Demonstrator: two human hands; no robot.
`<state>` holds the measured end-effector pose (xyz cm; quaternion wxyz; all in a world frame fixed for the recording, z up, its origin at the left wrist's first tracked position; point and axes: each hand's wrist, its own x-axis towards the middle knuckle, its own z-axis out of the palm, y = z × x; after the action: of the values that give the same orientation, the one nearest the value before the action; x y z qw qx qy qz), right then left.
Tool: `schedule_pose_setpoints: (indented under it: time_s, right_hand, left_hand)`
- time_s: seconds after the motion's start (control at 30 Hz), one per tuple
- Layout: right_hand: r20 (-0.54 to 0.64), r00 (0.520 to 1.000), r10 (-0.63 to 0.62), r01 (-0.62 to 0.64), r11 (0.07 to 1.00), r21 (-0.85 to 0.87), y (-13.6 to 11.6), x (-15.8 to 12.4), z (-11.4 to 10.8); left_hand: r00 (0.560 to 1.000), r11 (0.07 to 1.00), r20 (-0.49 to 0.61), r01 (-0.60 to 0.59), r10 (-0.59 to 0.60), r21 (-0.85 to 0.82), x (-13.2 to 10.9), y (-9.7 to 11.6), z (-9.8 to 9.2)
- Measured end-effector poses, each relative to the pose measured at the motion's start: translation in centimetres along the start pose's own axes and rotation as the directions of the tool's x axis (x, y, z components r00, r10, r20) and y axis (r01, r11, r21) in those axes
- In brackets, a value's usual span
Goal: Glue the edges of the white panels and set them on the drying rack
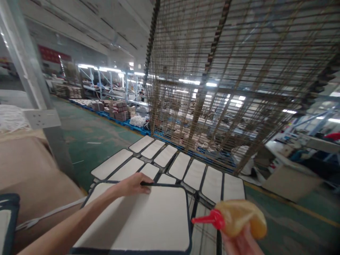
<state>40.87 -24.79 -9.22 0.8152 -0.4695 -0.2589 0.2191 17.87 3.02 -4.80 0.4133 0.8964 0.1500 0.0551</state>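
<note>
- Gripping the front board (156, 219) near other boards (194, 174) with our left hand (136, 185).
- Our right hand (241, 241) clasps a squeeze bottle (240, 214).
- We're likely positioning the board; next needs steadiness.

Person's bare left forearm (79, 220) slants up from lower left, bare left hand (134, 185) pinching; bare right hand (240, 242), low at right, curls in a grip.

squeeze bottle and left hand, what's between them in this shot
In the head view, the right part of the cream panel and its dark rim lie between the left hand and the red nozzle of the squeeze bottle.
</note>
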Motion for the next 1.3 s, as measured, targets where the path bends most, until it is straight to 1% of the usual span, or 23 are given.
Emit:
schedule_pose_setpoints:
  time_s: [0.03, 0.07, 0.1, 0.13, 0.17, 0.2, 0.27, 0.37, 0.43, 0.63, 0.8, 0.97, 1.07, 1.2, 1.3]
  right_hand:
    - [-0.063, 0.998, 0.007, -0.005, 0.999, 0.033, -0.8, 0.9, 0.0]
    - [-0.155, 0.988, 0.016, -0.001, 0.996, 0.094, -1.5, 1.7, 0.3]
    - [-0.218, 0.976, 0.003, 0.024, 0.992, 0.123, -2.1, 2.4, 0.7]
    - [-0.269, 0.963, -0.011, 0.051, 0.989, 0.14, -2.7, 2.9, 1.3]
    - [-0.293, 0.956, -0.033, 0.077, 0.987, 0.14, -3.1, 3.2, 1.9]
    - [-0.289, 0.955, -0.061, 0.1, 0.988, 0.122, -3.4, 3.4, 2.5]
    - [-0.238, 0.966, -0.1, 0.123, 0.989, 0.085, -3.7, 3.6, 3.0]
    - [-0.168, 0.977, -0.132, 0.14, 0.99, 0.037, -3.5, 3.6, 2.8]
    - [-0.141, 0.981, -0.135, 0.138, 0.99, 0.014, -3.3, 3.7, 2.4]
    - [-0.141, 0.982, -0.124, 0.129, 0.991, 0.022, -2.9, 3.6, 1.9]
    - [-0.095, 0.99, -0.105, 0.108, 0.994, 0.029, -2.4, 3.0, 1.3]
    - [-0.036, 0.996, -0.081, 0.083, 0.995, 0.058, -2.6, 2.4, 1.4]
    - [-0.023, 0.996, -0.082, 0.083, 0.996, 0.044, -2.9, 2.3, 1.5]
    - [0.021, 0.998, -0.064, 0.064, 0.998, 0.027, -2.8, 2.5, 0.6]
    - [0.007, 0.999, -0.042, 0.042, 0.998, 0.039, -2.6, 2.6, 0.1]
  left_hand:
    - [0.999, 1.0, 0.035, -0.01, 0.011, -0.017, -0.2, 0.3, 0.0]
    - [0.998, 0.999, 0.064, -0.021, 0.023, -0.035, -0.4, 0.5, -0.1]
    - [0.996, 0.998, 0.086, -0.031, 0.035, -0.051, -0.6, 0.8, -0.2]
    - [0.994, 0.997, 0.103, -0.038, 0.045, -0.063, -0.7, 1.0, -0.3]
    - [0.992, 0.996, 0.115, -0.042, 0.05, -0.074, -0.9, 1.2, -0.5]
    - [0.991, 0.996, 0.127, -0.042, 0.052, -0.083, -1.0, 1.3, -0.6]
    - [0.988, 0.994, 0.146, -0.037, 0.052, -0.103, -1.2, 1.5, -1.1]
    - [0.983, 0.99, 0.168, -0.048, 0.07, -0.131, -1.6, 1.8, -1.7]
    - [0.982, 0.988, 0.17, -0.06, 0.084, -0.141, -2.0, 2.0, -2.2]
    - [0.982, 0.989, 0.172, -0.06, 0.083, -0.136, -2.6, 2.4, -3.1]
    - [0.98, 0.987, 0.179, -0.06, 0.087, -0.152, -2.9, 1.9, -3.6]
    - [0.978, 0.985, 0.184, -0.071, 0.099, -0.155, -3.0, 1.5, -3.8]
    - [0.977, 0.985, 0.186, -0.07, 0.1, -0.161, -2.9, 1.4, -3.8]
    - [0.981, 0.984, 0.167, -0.069, 0.097, -0.165, -3.1, 1.6, -3.9]
    - [0.984, 0.986, 0.155, -0.069, 0.093, -0.154, -3.3, 1.8, -3.8]
